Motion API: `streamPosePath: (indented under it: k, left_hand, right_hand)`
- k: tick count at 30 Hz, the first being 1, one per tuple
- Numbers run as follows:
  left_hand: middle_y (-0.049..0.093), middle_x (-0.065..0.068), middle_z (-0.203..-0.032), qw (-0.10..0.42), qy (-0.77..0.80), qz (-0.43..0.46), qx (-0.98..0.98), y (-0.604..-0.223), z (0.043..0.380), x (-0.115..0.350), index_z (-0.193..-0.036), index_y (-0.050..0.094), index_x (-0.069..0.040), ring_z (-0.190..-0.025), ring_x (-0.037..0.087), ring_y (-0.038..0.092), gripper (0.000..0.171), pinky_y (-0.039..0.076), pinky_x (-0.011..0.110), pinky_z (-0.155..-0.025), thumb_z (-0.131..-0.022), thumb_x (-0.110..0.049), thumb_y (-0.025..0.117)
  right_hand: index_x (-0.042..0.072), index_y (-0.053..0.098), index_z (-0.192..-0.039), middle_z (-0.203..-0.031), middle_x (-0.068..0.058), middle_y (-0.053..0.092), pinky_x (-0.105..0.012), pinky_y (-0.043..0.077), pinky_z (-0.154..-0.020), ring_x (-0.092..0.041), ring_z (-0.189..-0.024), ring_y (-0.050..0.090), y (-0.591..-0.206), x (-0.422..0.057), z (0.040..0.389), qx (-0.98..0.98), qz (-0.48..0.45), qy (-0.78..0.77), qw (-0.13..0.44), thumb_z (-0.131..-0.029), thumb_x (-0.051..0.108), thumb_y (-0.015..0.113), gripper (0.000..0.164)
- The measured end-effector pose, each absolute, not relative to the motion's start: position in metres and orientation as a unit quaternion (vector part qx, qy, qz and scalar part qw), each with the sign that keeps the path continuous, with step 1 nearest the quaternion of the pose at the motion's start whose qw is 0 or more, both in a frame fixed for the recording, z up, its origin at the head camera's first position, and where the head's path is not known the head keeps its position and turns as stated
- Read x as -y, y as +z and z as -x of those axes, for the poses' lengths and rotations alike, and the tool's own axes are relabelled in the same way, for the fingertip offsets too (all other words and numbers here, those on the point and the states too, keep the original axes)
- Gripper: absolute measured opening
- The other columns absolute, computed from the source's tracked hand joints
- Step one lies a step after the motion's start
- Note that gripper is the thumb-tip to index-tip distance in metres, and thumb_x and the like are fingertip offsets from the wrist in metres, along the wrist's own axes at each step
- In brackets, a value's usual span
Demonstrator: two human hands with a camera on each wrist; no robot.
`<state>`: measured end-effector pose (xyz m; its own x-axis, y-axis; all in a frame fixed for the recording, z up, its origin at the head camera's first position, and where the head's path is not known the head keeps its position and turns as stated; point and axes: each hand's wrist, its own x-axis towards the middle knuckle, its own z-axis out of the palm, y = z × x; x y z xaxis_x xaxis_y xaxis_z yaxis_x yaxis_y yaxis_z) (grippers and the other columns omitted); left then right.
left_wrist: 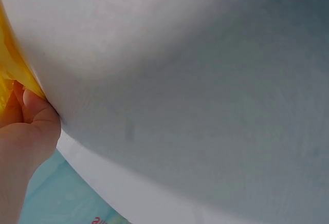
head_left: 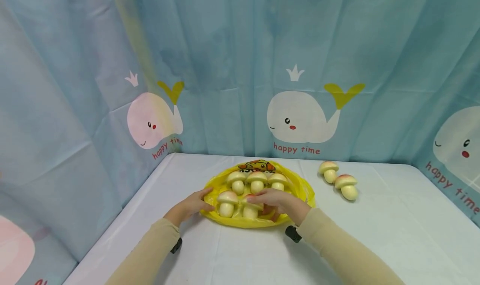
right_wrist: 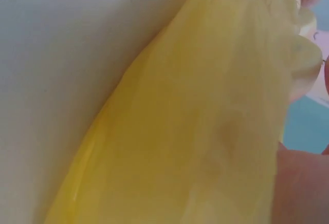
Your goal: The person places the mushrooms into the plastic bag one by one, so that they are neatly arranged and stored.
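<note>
A yellow plastic bag (head_left: 240, 223) lies spread on the table with several toy mushrooms on it, set in two rows. At its left edge my left hand (head_left: 191, 204) grips the bag's rim between thumb and fingers; the left wrist view shows this hand (left_wrist: 31, 126) against the yellow plastic. My right hand (head_left: 279, 200) holds a toy mushroom (head_left: 250, 212) at the right of the front row, fingers over its reddish cap. Beside it stands another mushroom (head_left: 226, 210). In the right wrist view, the bag (right_wrist: 180, 131) hides most of the right hand (right_wrist: 303, 188).
Two more toy mushrooms, one farther back (head_left: 330, 175) and one nearer (head_left: 348, 192), lie on the white table (head_left: 390, 218) to the right of the bag. A blue curtain (head_left: 232, 47) printed with whales hangs behind the table and along its sides.
</note>
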<state>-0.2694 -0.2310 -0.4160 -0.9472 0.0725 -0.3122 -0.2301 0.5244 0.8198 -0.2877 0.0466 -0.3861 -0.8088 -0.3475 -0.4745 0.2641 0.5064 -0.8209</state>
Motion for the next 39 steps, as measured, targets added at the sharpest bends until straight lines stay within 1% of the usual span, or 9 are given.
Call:
streamPosePath:
  k: [8, 10, 15, 19, 21, 26, 28, 33, 39]
  left_hand:
    - [0.018, 0.028, -0.156, 0.153, 0.487, 0.040, -0.859, -0.417, 0.265, 0.230, -0.153, 0.029, -0.005, -0.142, 0.046, 0.013, 0.080, 0.013, 0.060, -0.113, -0.084, -0.005, 0.070]
    - [0.018, 0.028, -0.156, 0.150, 0.489, 0.037, -0.859, -0.417, 0.265, 0.230, -0.152, 0.029, -0.004, -0.142, 0.046, 0.013, 0.080, 0.014, 0.060, -0.113, -0.084, -0.005, 0.070]
    - [0.017, 0.028, -0.156, 0.149, 0.488, 0.033, -0.860, -0.417, 0.264, 0.230, -0.152, 0.028, -0.004, -0.142, 0.046, 0.012, 0.080, 0.014, 0.060, -0.113, -0.084, -0.005, 0.070]
    - [0.017, 0.029, -0.155, 0.148, 0.486, 0.033, -0.861, -0.415, 0.264, 0.230, -0.152, 0.029, -0.003, -0.142, 0.046, 0.013, 0.079, 0.014, 0.060, -0.113, -0.084, -0.004, 0.069]
    - [0.017, 0.029, -0.155, 0.148, 0.485, 0.033, -0.861, -0.414, 0.265, 0.229, -0.152, 0.029, -0.003, -0.142, 0.047, 0.013, 0.079, 0.014, 0.060, -0.113, -0.084, -0.004, 0.069]
    - [0.018, 0.029, -0.155, 0.152, 0.483, 0.036, -0.861, -0.414, 0.264, 0.230, -0.152, 0.029, -0.004, -0.142, 0.047, 0.014, 0.079, 0.015, 0.060, -0.112, -0.084, -0.005, 0.069]
    - [0.018, 0.029, -0.155, 0.151, 0.484, 0.037, -0.861, -0.414, 0.264, 0.230, -0.152, 0.029, -0.004, -0.142, 0.047, 0.014, 0.079, 0.015, 0.060, -0.112, -0.084, -0.005, 0.069]
    - [0.017, 0.029, -0.155, 0.150, 0.491, 0.036, -0.857, -0.415, 0.264, 0.231, -0.152, 0.028, -0.003, -0.142, 0.047, 0.013, 0.079, 0.014, 0.061, -0.112, -0.085, -0.005, 0.069]
    - [0.018, 0.029, -0.155, 0.149, 0.495, 0.031, -0.855, -0.415, 0.265, 0.230, -0.152, 0.028, -0.003, -0.142, 0.046, 0.014, 0.079, 0.015, 0.060, -0.112, -0.084, -0.004, 0.069]
  right_hand:
    - [0.005, 0.057, -0.120, -0.101, -0.013, 0.054, -0.039, 0.054, -0.066, -0.026, -0.082, 0.057, -0.386, -0.047, 0.286, -0.815, 0.028, -0.496, 0.299, -0.086, 0.033, 0.074, 0.048]
    - [0.005, 0.057, -0.122, -0.103, -0.013, 0.055, -0.042, 0.054, -0.067, -0.027, -0.083, 0.058, -0.385, -0.047, 0.287, -0.819, 0.030, -0.491, 0.298, -0.086, 0.033, 0.075, 0.049]
    - [0.004, 0.055, -0.126, -0.110, -0.015, 0.056, -0.057, 0.053, -0.074, -0.030, -0.090, 0.060, -0.382, -0.046, 0.288, -0.817, 0.015, -0.488, 0.305, -0.084, 0.032, 0.076, 0.054]
    - [0.002, 0.053, -0.127, -0.113, -0.017, 0.055, -0.058, 0.053, -0.073, -0.032, -0.094, 0.058, -0.382, -0.051, 0.290, -0.806, 0.009, -0.503, 0.313, -0.085, 0.030, 0.076, 0.056]
    - [0.001, 0.051, -0.131, -0.119, -0.020, 0.055, -0.059, 0.053, -0.075, -0.033, -0.098, 0.059, -0.381, -0.057, 0.290, -0.801, 0.012, -0.512, 0.311, -0.086, 0.028, 0.074, 0.058]
    - [-0.004, 0.042, -0.139, -0.134, -0.024, 0.047, -0.065, 0.046, -0.085, -0.038, -0.109, 0.057, -0.375, -0.078, 0.285, -0.794, 0.015, -0.531, 0.295, -0.090, 0.023, 0.070, 0.062]
    - [-0.005, 0.042, -0.138, -0.134, -0.023, 0.047, -0.062, 0.047, -0.088, -0.037, -0.109, 0.057, -0.373, -0.087, 0.283, -0.794, 0.014, -0.536, 0.288, -0.091, 0.022, 0.069, 0.061]
    - [-0.005, 0.042, -0.138, -0.129, -0.022, 0.051, -0.047, 0.052, -0.086, -0.031, -0.104, 0.060, -0.365, -0.113, 0.280, -0.797, 0.023, -0.543, 0.264, -0.093, 0.021, 0.065, 0.057]
    - [-0.004, 0.047, -0.135, -0.123, -0.019, 0.059, -0.041, 0.054, -0.076, -0.023, -0.092, 0.063, -0.352, -0.142, 0.279, -0.825, 0.023, -0.526, 0.203, -0.093, 0.024, 0.065, 0.054]
